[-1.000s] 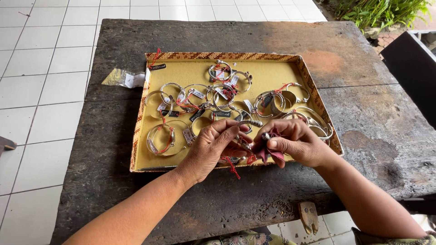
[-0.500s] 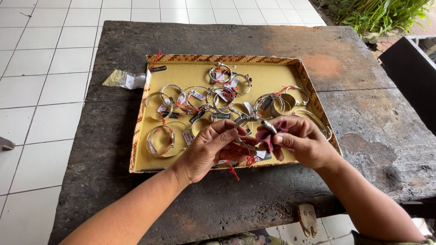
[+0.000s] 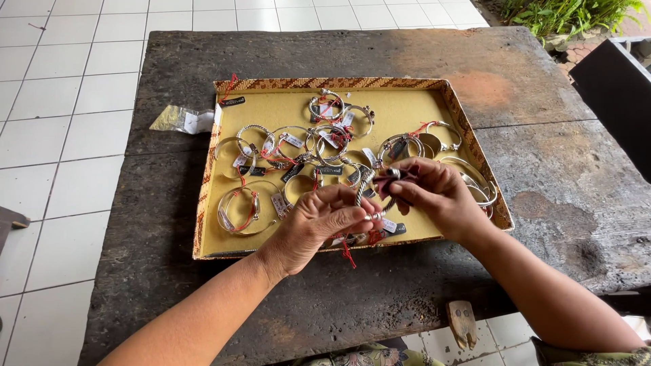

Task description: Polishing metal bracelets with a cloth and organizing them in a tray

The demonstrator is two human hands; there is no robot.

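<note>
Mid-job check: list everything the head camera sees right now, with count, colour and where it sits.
tray: one, mustard-yellow inside with a woven brown rim, middle of the table
bangles in the tray: many, silver, most with red strings and small tags, spread over the tray floor; exact count hard to tell
held bangle: one, silver twisted, between both hands above the tray's near edge
cloth: one small piece, dark red, pinched against the held bangle
plastic bag: one, clear, on the table left of the tray
table: one, dark weathered wood
floor tiles: white, left of and beyond the table
plants: green, top right corner
left hand: grips the held bangle
right hand: holds the cloth on the bangle
</note>
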